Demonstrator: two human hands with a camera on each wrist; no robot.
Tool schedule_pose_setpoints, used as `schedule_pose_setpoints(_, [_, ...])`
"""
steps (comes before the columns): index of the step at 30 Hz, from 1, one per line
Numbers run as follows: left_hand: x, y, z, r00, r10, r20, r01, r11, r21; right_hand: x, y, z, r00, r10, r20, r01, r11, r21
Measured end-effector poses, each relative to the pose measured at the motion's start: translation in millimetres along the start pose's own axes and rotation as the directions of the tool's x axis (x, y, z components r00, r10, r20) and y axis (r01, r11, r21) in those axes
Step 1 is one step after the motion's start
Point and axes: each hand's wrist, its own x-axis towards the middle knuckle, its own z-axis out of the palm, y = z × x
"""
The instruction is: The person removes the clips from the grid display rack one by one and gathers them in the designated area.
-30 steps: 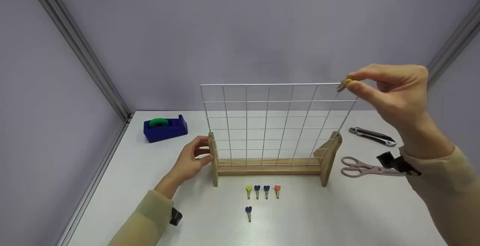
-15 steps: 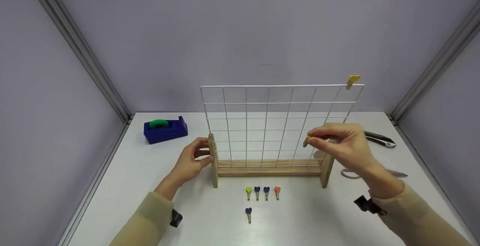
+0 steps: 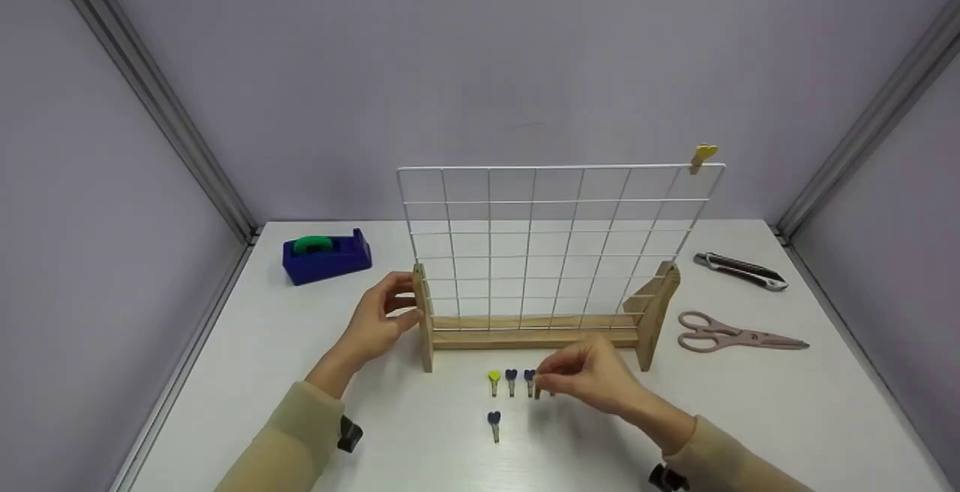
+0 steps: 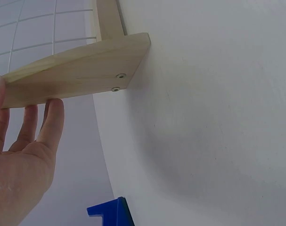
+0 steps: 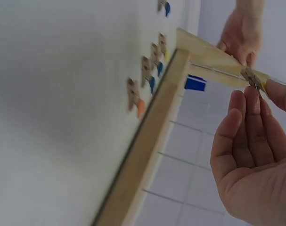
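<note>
My right hand (image 3: 592,376) pinches a small wooden clothespin (image 5: 252,79) with some yellow on it between thumb and fingertips. The hand is low, in front of the stand, over a row of heart-topped clothespins: lime (image 3: 494,382), two blue (image 3: 511,382), and orange (image 5: 133,99), mostly covered in the head view. One more blue clothespin (image 3: 494,424) lies nearer the front. A yellow heart clothespin (image 3: 703,156) is clipped to the top right of the white wire grid (image 3: 555,168). My left hand (image 3: 375,323) grips the left side board of the wooden stand (image 4: 77,75), thumb and fingers on opposite edges.
At the back left stands a blue tape dispenser (image 3: 330,261) with a green core. A utility knife (image 3: 741,271) and pink scissors (image 3: 739,337) lie right of the stand. Behind the white table (image 3: 750,432) rises a grey wall.
My right hand has come down and left from the grid's top right corner, leaving a yellow clothespin clipped there and carrying another clothespin. My left hand has stayed on the stand.
</note>
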Motion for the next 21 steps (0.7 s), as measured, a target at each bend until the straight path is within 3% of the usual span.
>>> schedule_pose_setpoints(7, [0.6, 0.3, -1.0, 1.0, -0.008, 0.004, 0.008, 1.0, -0.005, 2.8, 23, 37, 0.991, 0.116, 0.073, -0.119, 0.992, 0.041])
schedule_pose_setpoints(13, [-0.1, -0.3, -0.8, 1.0, -0.005, 0.004, 0.005, 1.0, -0.005, 4.6, 31, 49, 0.976, 0.203, 0.083, -0.206, 0.978, 0.038])
schedule_pose_setpoints(21, [0.8, -2.6, -0.2, 1.0, 0.02, 0.0, -0.02, 1.0, 0.007, 4.9, 32, 61, 0.966, 0.254, 0.051, -0.254, 0.967, -0.014])
